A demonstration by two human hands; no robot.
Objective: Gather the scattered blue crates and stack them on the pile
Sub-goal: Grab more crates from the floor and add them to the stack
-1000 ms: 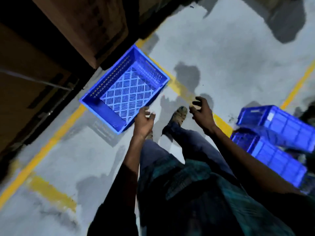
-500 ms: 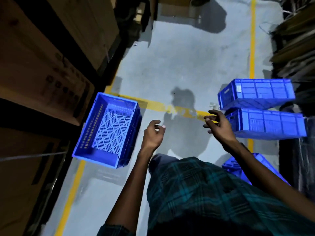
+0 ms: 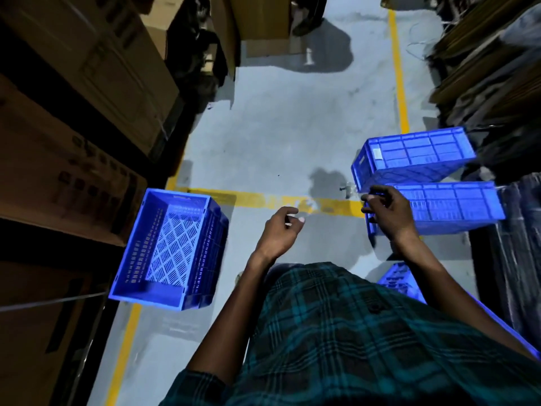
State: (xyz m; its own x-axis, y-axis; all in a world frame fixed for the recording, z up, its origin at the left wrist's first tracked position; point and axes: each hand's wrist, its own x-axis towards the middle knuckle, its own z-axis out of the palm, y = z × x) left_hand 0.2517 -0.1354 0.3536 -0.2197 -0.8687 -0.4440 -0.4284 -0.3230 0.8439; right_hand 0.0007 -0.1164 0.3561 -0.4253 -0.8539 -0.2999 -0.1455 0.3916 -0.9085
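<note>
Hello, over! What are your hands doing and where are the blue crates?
Left hand and right hand empty. One crate on floor, left. Two crates on their sides, right. Path clear.

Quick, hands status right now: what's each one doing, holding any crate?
Left hand: open, fingers loosely curled, holding nothing.
Right hand: open, fingers loosely curled, in front of the crate, no clear grip.

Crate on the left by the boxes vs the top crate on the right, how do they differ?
The left crate sits upright, open top showing its perforated lattice floor; the top right crate shows only its ribbed outside. The left crate stands alone on the floor; the top right crate rests, slightly tilted, on another crate. Both are blue plastic.
</note>
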